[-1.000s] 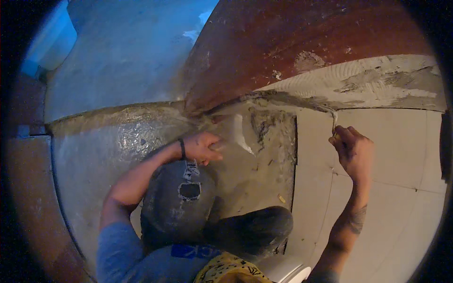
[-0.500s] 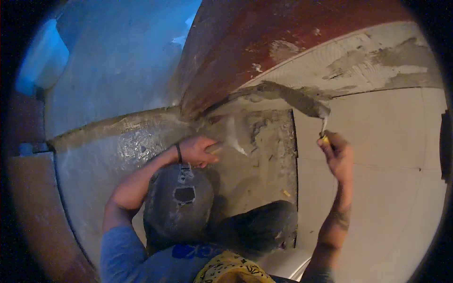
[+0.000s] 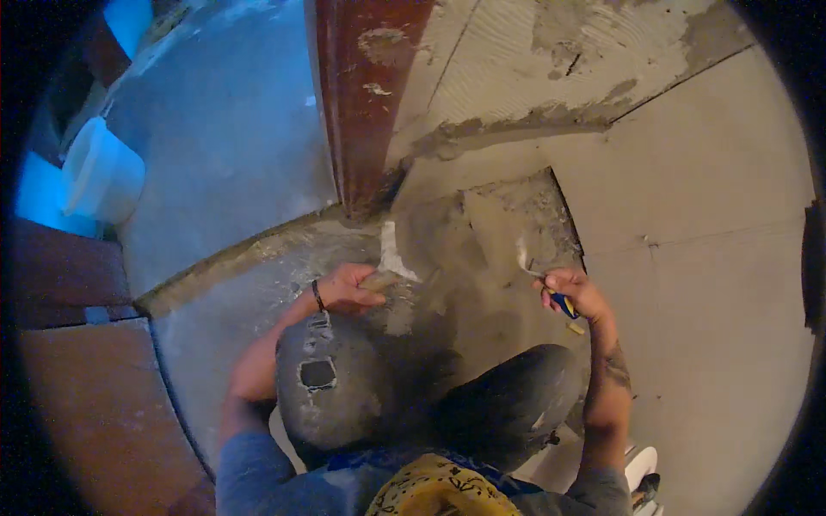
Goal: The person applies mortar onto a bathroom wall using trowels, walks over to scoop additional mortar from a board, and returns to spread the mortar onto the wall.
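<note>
My left hand (image 3: 348, 289) is closed around the wooden handle of a putty knife (image 3: 391, 251), just beyond my left knee. Its pale, wide blade lies over the wet grey mortar patch (image 3: 447, 297). My right hand (image 3: 576, 291) grips a trowel (image 3: 563, 303) by its blue and yellow handle, near the patch's right edge. The trowel's bent metal neck points away to the left. Its blade looks smeared with mortar and is hard to tell from the patch behind it.
Large pale tiles (image 3: 714, 215) border the patch on the right. A dark red door-frame post (image 3: 357, 112) stands at the patch's far corner. Ridged adhesive (image 3: 508, 69) covers the floor beyond. A white bucket (image 3: 103, 176) sits far left, near brown boards (image 3: 86, 378). My bent knees (image 3: 323, 404) are close in front.
My right hand has brought the trowel back from the mortar seam beyond the tiles to over the patch. The putty knife's blade now shows broader. The view has shifted and turned.
</note>
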A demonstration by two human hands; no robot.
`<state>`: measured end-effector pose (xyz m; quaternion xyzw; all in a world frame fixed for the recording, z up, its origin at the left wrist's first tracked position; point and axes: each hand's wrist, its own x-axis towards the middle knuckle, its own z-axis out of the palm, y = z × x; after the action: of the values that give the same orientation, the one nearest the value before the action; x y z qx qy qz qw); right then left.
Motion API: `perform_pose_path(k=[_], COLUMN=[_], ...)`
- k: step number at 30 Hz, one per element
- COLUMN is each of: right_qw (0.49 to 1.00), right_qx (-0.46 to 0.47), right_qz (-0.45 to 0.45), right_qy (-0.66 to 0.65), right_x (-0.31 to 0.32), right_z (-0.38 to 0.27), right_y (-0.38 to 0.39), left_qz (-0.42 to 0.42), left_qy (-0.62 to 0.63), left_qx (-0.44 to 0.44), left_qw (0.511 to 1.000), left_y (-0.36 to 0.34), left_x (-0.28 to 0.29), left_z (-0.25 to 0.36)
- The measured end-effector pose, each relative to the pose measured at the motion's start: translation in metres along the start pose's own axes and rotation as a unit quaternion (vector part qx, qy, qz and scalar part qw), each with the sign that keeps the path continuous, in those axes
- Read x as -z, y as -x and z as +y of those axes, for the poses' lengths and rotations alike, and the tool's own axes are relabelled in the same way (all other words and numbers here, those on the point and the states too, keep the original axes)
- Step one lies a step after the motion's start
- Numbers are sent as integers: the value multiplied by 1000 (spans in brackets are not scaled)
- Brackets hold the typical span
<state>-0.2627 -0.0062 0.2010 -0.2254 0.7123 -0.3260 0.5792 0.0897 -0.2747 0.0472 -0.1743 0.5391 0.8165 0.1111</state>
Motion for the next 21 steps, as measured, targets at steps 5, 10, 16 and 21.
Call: perform_pose_path(k=[5, 10, 16, 21], right_qw=[972, 819, 723, 699], right_qx=[82, 238, 301, 316], right_qz=[196, 334, 343, 311], right_qy=[101, 400, 519, 560], right_x=[27, -6, 14, 33], right_z=[69, 27, -32, -70], right_y=[24, 0, -46, -58], left_qz=[36, 79, 150, 186], left_qy=[-89, -132, -138, 38], left_qx=[10, 12, -129, -50], left_qw=[995, 988, 970, 981], left_y=[4, 25, 38, 42], left_x=[1, -17, -28, -30], left_z=[-14, -31, -49, -50])
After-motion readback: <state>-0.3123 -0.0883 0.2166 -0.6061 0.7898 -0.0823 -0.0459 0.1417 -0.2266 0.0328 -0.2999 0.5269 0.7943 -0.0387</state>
